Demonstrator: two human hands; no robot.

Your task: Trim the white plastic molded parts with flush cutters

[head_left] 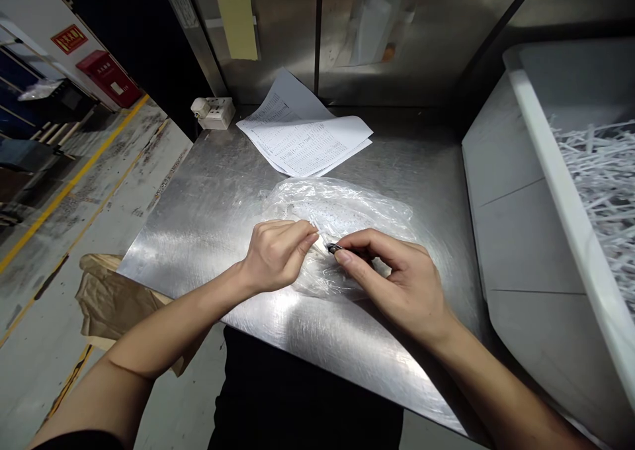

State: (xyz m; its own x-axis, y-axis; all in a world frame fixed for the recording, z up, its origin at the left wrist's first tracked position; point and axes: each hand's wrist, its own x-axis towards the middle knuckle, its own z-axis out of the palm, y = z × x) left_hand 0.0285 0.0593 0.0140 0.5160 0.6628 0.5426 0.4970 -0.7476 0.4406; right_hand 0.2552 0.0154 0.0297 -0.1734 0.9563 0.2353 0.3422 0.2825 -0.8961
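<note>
A clear plastic bag (347,205) lies crumpled on the metal table (173,225), with small whitish contents showing through it. Just over the bag, my left hand (280,251) pinches a thin white strip (322,235). My right hand (397,274) holds a small dark tool (333,247) between thumb and fingertips, right beside the strip. Whether the tool touches the strip is too small to tell. Printed paper sheets (307,135) lie behind the bag.
A large white bin (540,139) holding thin white strips stands on the right. A white power socket (217,113) sits at the table's back left. Brown paper (112,304) hangs below the left edge. Metal panels (288,33) rise behind.
</note>
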